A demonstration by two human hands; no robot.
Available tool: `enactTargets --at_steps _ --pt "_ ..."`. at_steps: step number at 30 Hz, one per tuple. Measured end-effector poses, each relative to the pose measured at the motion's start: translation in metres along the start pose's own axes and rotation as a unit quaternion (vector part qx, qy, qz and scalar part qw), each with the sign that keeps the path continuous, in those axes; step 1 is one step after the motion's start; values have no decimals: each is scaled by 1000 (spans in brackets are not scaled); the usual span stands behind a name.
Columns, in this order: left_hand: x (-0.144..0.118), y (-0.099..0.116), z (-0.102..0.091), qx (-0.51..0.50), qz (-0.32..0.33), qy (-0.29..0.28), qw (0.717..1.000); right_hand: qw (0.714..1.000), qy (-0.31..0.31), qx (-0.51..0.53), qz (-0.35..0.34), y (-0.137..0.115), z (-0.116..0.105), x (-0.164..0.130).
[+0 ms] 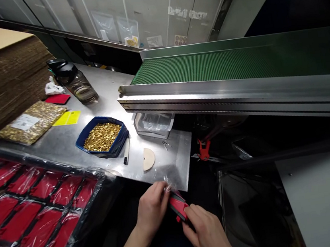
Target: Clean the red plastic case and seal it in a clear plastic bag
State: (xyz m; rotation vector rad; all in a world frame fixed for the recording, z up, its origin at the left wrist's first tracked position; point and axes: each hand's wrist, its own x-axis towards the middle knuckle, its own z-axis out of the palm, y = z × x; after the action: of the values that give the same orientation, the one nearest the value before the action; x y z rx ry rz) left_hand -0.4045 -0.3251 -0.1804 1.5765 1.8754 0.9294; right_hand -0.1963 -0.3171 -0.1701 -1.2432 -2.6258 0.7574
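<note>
Just past the metal table's front edge, my two hands hold a red and dark-grey plastic part (179, 206) between them. Fingers of my right hand (207, 226) are closed around its near end. My left hand (152, 206) pinches clear plastic film (170, 185) at the far end of the part. Whether the film wraps the whole part I cannot tell. On the table beyond my hands lie a beige half-disc (148, 159) and a slim white-and-black tool (126, 150). A blue tray (115, 148) of small brass-coloured pieces (102, 137) stands further left.
At left, a crate (76, 230) holds several film-wrapped red parts (40, 225). A cardboard stack (2, 75), a bag of brass pieces (34, 125) and a water bottle (79, 86) stand behind. A green conveyor (206, 68) runs rightward above a grey bin (154, 132).
</note>
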Motion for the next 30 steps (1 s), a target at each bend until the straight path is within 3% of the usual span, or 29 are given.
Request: enactTargets --at_steps 3,6,11,14,19,22,26,30 --pt "3 9 9 67 111 59 990 996 10 64 57 -2 -6 4" --pt "11 12 16 101 162 111 975 975 56 158 147 2 -13 7" --pt "23 13 20 139 66 66 986 918 113 265 274 14 -15 10" --pt "22 16 21 124 51 37 990 902 121 311 275 16 -16 12" --pt "17 24 24 89 65 29 993 907 107 338 229 11 -15 15" --pt "14 31 24 46 74 13 996 896 93 374 221 10 -14 17" --pt "9 46 20 -39 59 -53 996 869 92 424 237 16 -14 21" --pt "6 58 12 -165 35 -124 978 859 71 449 236 20 -16 23"
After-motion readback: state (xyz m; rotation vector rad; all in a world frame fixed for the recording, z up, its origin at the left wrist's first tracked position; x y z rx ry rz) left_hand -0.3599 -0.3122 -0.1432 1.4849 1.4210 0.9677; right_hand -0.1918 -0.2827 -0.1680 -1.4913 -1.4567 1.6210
